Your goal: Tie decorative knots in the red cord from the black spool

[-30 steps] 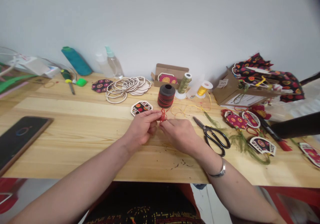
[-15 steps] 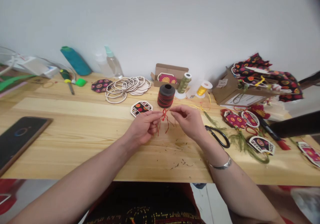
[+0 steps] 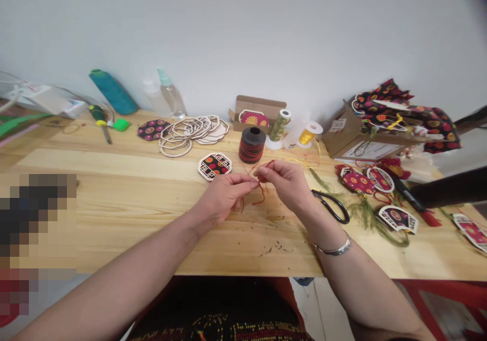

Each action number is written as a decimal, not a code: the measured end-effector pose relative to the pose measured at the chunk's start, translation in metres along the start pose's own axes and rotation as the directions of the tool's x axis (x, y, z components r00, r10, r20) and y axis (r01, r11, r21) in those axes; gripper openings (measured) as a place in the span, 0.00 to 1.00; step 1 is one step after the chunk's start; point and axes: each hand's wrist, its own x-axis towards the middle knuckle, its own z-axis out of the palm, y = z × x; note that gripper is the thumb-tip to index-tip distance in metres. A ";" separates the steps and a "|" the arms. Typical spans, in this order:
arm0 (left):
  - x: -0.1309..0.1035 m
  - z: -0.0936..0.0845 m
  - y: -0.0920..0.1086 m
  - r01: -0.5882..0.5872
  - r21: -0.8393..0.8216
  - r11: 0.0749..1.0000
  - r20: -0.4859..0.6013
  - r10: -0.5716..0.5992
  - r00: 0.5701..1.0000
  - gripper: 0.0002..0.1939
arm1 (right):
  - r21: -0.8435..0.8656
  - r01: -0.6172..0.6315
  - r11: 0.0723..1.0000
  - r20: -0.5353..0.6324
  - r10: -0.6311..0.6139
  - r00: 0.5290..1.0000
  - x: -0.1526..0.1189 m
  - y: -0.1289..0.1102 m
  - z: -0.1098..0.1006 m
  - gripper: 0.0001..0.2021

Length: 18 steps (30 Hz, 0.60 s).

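Note:
My left hand (image 3: 232, 191) pinches a thin red cord (image 3: 262, 195), whose loose ends dangle below the fingertips. Close beside it, my right hand (image 3: 287, 181) is closed on the same cord, and a bit of red shows above its thumb and forefinger. Part of the cord is hidden by my fingers. Just behind the hands stands a dark spool (image 3: 251, 145) wound with red thread. To the left of my left hand lies an octagonal patterned ornament (image 3: 215, 166) with a pale fretwork frame. Black-handled scissors (image 3: 337, 208) lie partly under my right wrist.
Wooden frames (image 3: 190, 134), a green thread spool (image 3: 280, 127) and a yellow thread spool (image 3: 309, 135) line the back. At right are a cardboard box (image 3: 337, 130) with patterned cloth and several tasselled ornaments (image 3: 397, 219). A screwdriver (image 3: 102, 123) and teal thread cone (image 3: 114, 92) lie at left.
My hands have come closer together, with the right fingertips now just above the left ones. The red knot that showed between them is now mostly covered.

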 end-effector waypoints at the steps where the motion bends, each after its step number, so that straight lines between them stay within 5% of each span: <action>1: 0.000 0.000 0.000 -0.008 0.012 1.000 -0.001 0.008 1.000 0.07 | 0.046 -0.016 0.999 0.013 0.015 1.000 0.000 0.000 0.000 0.11; 6: 0.000 0.000 -0.001 -0.038 0.024 0.999 0.019 0.038 0.999 0.07 | 0.239 -0.150 0.959 0.055 0.141 0.989 -0.001 -0.004 0.004 0.14; 18: -0.002 0.001 0.001 -0.044 0.032 0.999 0.010 0.044 0.999 0.10 | 0.273 -0.271 0.923 0.042 0.270 0.962 -0.003 -0.008 0.009 0.16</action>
